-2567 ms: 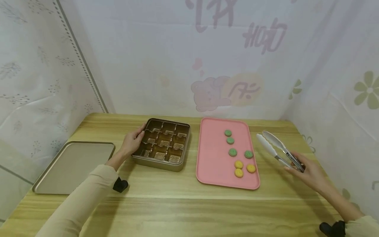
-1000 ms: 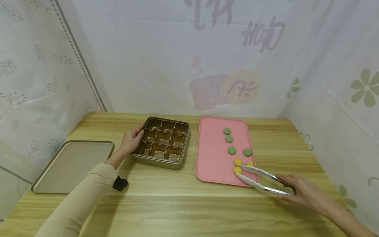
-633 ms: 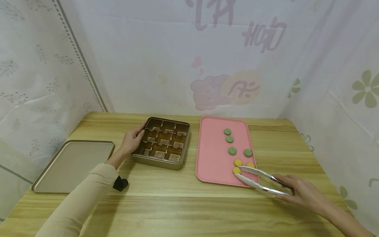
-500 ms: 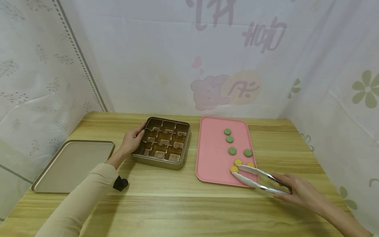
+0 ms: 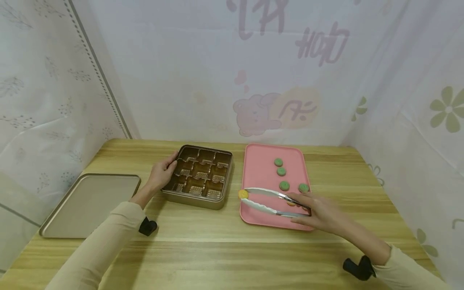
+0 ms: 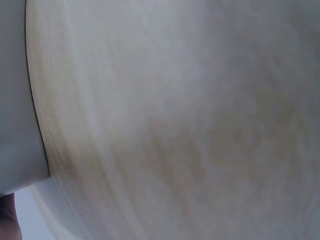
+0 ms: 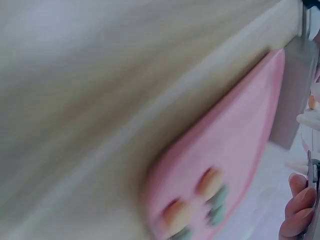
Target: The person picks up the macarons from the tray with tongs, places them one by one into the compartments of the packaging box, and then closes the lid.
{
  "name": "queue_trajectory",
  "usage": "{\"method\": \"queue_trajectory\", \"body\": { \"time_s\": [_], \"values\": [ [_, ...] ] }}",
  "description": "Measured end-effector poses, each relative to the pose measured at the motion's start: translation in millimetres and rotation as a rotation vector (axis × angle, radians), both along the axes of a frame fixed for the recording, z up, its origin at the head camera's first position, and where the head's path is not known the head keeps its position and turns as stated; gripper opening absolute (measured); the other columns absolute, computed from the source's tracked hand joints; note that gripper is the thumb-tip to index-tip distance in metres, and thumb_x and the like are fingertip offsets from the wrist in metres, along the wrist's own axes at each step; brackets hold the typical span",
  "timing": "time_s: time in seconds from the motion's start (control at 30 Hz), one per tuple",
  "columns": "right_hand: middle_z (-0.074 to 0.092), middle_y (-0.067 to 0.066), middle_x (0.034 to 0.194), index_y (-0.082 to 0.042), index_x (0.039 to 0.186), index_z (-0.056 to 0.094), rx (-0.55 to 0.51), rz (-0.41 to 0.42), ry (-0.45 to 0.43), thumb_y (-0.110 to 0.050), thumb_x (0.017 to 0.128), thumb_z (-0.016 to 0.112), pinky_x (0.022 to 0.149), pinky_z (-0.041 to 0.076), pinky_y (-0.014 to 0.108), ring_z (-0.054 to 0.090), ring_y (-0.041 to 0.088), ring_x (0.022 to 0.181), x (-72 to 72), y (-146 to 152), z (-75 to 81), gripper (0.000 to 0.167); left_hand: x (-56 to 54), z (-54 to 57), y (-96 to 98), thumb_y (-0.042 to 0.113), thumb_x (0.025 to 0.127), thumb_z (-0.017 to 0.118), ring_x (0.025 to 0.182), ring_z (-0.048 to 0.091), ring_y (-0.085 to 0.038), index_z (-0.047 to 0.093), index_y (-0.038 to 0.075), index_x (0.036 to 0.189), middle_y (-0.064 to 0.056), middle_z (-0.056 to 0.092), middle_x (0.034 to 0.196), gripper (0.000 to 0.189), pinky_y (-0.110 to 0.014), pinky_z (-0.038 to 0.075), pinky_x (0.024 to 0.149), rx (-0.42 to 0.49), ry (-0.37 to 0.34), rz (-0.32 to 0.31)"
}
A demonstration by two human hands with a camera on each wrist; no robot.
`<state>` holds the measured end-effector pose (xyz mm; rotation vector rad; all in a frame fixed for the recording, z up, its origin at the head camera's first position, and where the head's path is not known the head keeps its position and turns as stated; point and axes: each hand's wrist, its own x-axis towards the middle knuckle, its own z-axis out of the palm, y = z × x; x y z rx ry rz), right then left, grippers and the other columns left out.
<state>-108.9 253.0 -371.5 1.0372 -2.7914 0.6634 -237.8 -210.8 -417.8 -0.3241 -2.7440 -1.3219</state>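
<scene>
My left hand holds the left edge of a square gold tin, thumb at the rim. Inside the tin sits a brown plastic divider with several bare compartments. My right hand grips metal tongs with white tips. Between those tips is a round yellow cookie, over the left edge of the pink tray. Several green cookies lie on the tray. Two other yellow cookies show in the right wrist view; in the head view the right hand and tongs partly cover them.
A flat gold lid lies on the wooden table at the left. Printed cloth hangs behind and at both sides. The left wrist view shows mostly blurred table and part of a grey surface.
The right hand swung the tongs in from the right to the yellow cookies, pinched one, and carried it left toward the tin. The left hand and tin have stayed in place.
</scene>
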Motion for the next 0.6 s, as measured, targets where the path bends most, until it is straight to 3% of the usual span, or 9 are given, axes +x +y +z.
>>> {"method": "queue_trajectory", "body": {
  "time_s": [0.1, 0.17, 0.23, 0.33, 0.4, 0.5, 0.53, 0.57, 0.6],
  "values": [
    [0.052, -0.01, 0.081, -0.013, 0.128, 0.059, 0.013, 0.023, -0.012, -0.036, 0.079, 0.075, 0.049, 0.037, 0.015, 0.036, -0.003, 0.059, -12.3, -21, 3.8, 0.056, 0.6, 0.7, 0.9, 0.011, 0.102, 0.04, 0.101, 0.06, -0.027, 0.031, 0.001, 0.145, -0.017, 0.033, 0.148, 0.045, -0.028, 0.048, 0.08, 0.019, -0.017, 0.001],
    [0.054, -0.01, 0.083, -0.015, 0.128, 0.058, 0.02, 0.035, -0.016, -0.038, 0.08, 0.074, 0.05, 0.037, 0.015, 0.038, -0.002, 0.059, -19.4, -34, 6.7, 0.056, 0.7, 1.2, 1.1, 0.011, 0.102, 0.04, 0.111, 0.058, -0.031, 0.03, 0.001, 0.145, -0.017, 0.032, 0.148, 0.046, -0.037, 0.048, 0.094, 0.036, -0.027, -0.005],
    [0.057, -0.007, 0.084, -0.016, 0.128, 0.058, 0.024, 0.048, -0.017, -0.038, 0.079, 0.074, 0.049, 0.038, 0.015, 0.039, -0.002, 0.057, -25.6, -45, 9.4, 0.056, 1.0, 1.8, 1.1, 0.011, 0.102, 0.039, 0.136, 0.032, -0.033, 0.029, 0.0, 0.146, -0.017, 0.031, 0.149, 0.046, -0.044, 0.037, 0.105, 0.052, -0.036, -0.011],
    [0.061, -0.003, 0.088, -0.014, 0.129, 0.057, 0.037, 0.053, -0.043, -0.037, 0.08, 0.074, 0.047, 0.039, 0.015, 0.041, -0.001, 0.056, -32.3, -58, 13.4, 0.056, 1.2, 2.4, 1.1, 0.011, 0.102, 0.038, 0.137, 0.029, -0.035, 0.028, 0.001, 0.147, -0.017, 0.029, 0.15, 0.046, -0.042, 0.039, 0.1, 0.049, -0.044, -0.013],
    [0.063, -0.001, 0.089, -0.014, 0.129, 0.058, 0.055, 0.041, -0.065, -0.037, 0.08, 0.074, 0.047, 0.039, 0.016, 0.043, 0.0, 0.058, -35.5, -65, 15.4, 0.057, 1.4, 2.5, 1.1, 0.011, 0.102, 0.038, 0.137, 0.03, -0.034, 0.027, 0.002, 0.147, -0.016, 0.029, 0.15, 0.046, -0.039, 0.039, 0.091, 0.038, -0.043, -0.011],
    [0.063, 0.0, 0.089, -0.014, 0.129, 0.058, 0.09, 0.016, -0.096, -0.038, 0.079, 0.075, 0.047, 0.039, 0.016, 0.044, 0.002, 0.06, -38.9, -72, 18.0, 0.057, 2.2, 2.9, 1.5, 0.011, 0.103, 0.038, 0.126, 0.045, -0.037, 0.028, 0.002, 0.147, -0.016, 0.03, 0.15, 0.046, -0.037, 0.039, 0.086, 0.022, -0.03, -0.008],
    [0.063, 0.0, 0.088, -0.014, 0.128, 0.058, 0.101, 0.011, -0.101, -0.038, 0.079, 0.074, 0.048, 0.038, 0.017, 0.044, 0.003, 0.06, -39.9, -74, 18.6, 0.057, 2.4, 2.7, 1.5, 0.011, 0.103, 0.038, 0.113, 0.053, -0.038, 0.028, 0.002, 0.146, -0.017, 0.03, 0.149, 0.046, -0.036, 0.038, 0.084, 0.022, -0.025, -0.008],
    [0.063, 0.001, 0.088, -0.014, 0.128, 0.058, 0.107, 0.009, -0.104, -0.038, 0.079, 0.075, 0.048, 0.039, 0.017, 0.044, 0.004, 0.06, -40.8, -75, 19.3, 0.057, 2.7, 3.0, 1.5, 0.012, 0.102, 0.038, 0.112, 0.054, -0.036, 0.029, 0.001, 0.146, -0.017, 0.031, 0.149, 0.046, -0.037, 0.04, 0.085, 0.018, -0.017, -0.006],
    [0.063, 0.001, 0.087, -0.013, 0.128, 0.059, 0.11, 0.012, -0.104, -0.038, 0.079, 0.075, 0.049, 0.039, 0.017, 0.045, 0.005, 0.061, -41.8, -77, 20.1, 0.057, 3.0, 3.1, 1.6, 0.012, 0.102, 0.039, 0.092, 0.059, -0.034, 0.029, 0.001, 0.146, -0.018, 0.031, 0.149, 0.046, -0.037, 0.042, 0.082, 0.018, -0.013, -0.006]
  ]
}}
